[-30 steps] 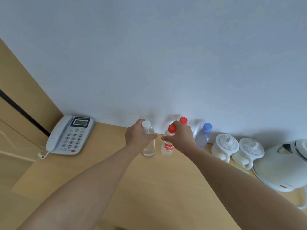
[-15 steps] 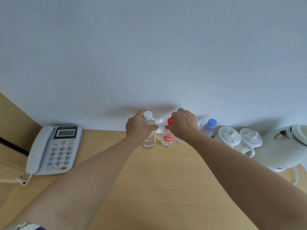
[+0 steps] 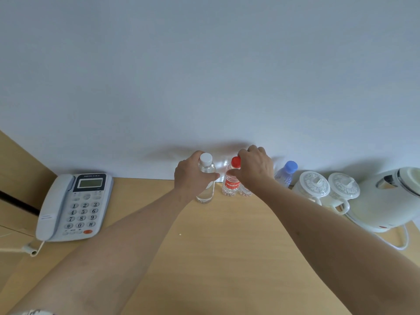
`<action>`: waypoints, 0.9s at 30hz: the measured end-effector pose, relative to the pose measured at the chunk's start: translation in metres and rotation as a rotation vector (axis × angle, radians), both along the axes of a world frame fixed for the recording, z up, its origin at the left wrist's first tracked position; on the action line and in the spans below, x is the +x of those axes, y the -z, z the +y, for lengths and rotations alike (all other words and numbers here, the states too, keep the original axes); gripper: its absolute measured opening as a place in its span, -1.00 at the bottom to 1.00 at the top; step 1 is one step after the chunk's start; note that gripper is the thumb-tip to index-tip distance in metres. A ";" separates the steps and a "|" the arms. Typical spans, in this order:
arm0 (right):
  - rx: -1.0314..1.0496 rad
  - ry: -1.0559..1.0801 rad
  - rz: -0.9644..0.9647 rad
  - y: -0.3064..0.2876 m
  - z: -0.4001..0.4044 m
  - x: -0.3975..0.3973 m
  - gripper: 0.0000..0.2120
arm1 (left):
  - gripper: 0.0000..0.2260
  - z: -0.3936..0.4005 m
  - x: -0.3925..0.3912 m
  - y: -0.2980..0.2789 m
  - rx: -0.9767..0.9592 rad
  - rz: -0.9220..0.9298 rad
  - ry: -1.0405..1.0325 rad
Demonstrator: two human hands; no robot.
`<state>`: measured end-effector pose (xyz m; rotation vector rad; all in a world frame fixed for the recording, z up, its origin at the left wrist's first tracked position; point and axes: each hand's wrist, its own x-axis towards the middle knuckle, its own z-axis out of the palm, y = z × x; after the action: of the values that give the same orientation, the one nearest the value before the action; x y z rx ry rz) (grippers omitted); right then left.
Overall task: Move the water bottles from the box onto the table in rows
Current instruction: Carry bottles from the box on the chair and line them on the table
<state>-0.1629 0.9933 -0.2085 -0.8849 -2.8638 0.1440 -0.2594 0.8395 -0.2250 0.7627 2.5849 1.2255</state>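
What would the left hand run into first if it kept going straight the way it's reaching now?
Probably the white wall. The left hand grips the white-capped bottle and reaches toward the table's back edge; depth is unclear.

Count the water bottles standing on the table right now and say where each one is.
4, in a row along the wall: white-capped bottle gripped by the left hand; red-capped bottle; another bottle mostly hidden behind the right hand; blue-capped bottle beside the lidded mugs.

Head cam, wide-angle, looks fwd/down at table (image 3: 204,258), wall (image 3: 204,76) close.
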 end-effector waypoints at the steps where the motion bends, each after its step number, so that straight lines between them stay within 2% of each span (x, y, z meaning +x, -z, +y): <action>1: -0.036 -0.017 0.032 -0.001 0.002 0.005 -0.44 | -0.51 0.000 0.001 0.000 0.000 0.001 0.000; 3: -0.115 -0.039 0.134 -0.005 0.011 0.016 -0.40 | -0.51 0.001 0.002 0.000 -0.001 -0.001 -0.002; 7: -0.228 0.084 0.282 -0.013 0.036 0.035 -0.60 | -0.53 0.003 0.006 -0.002 -0.010 -0.004 -0.016; 9: -0.310 0.151 0.262 -0.019 0.046 0.038 -0.67 | -0.55 0.003 0.007 -0.002 -0.010 -0.013 -0.028; 12: -0.284 0.218 0.236 -0.028 0.054 0.042 -0.72 | -0.55 0.002 0.007 -0.004 -0.013 -0.028 -0.030; 16: -0.161 0.270 -0.070 -0.029 0.063 0.054 -0.72 | -0.54 0.005 0.009 -0.007 -0.021 -0.024 -0.037; 18: -0.143 0.293 -0.165 -0.024 0.067 0.062 -0.84 | -0.54 0.007 0.011 -0.006 -0.011 -0.018 -0.030; 20: -0.153 0.306 -0.162 -0.019 0.074 0.067 -0.94 | -0.53 0.010 0.013 -0.005 -0.006 -0.014 -0.021; 23: -0.185 0.274 -0.118 -0.015 0.082 0.068 -0.88 | -0.53 0.014 0.015 -0.005 -0.014 -0.011 -0.012; 25: -0.181 0.269 -0.091 -0.014 0.085 0.069 -0.95 | -0.54 0.016 0.015 -0.005 -0.017 -0.006 -0.014; 27: -0.164 0.289 -0.066 -0.010 0.087 0.071 -0.84 | -0.54 0.018 0.015 -0.004 -0.019 -0.007 -0.018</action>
<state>-0.0922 1.0799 -0.1983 -1.3455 -2.7736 0.3257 -0.2446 0.8575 -0.2207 0.7320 2.5986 1.2053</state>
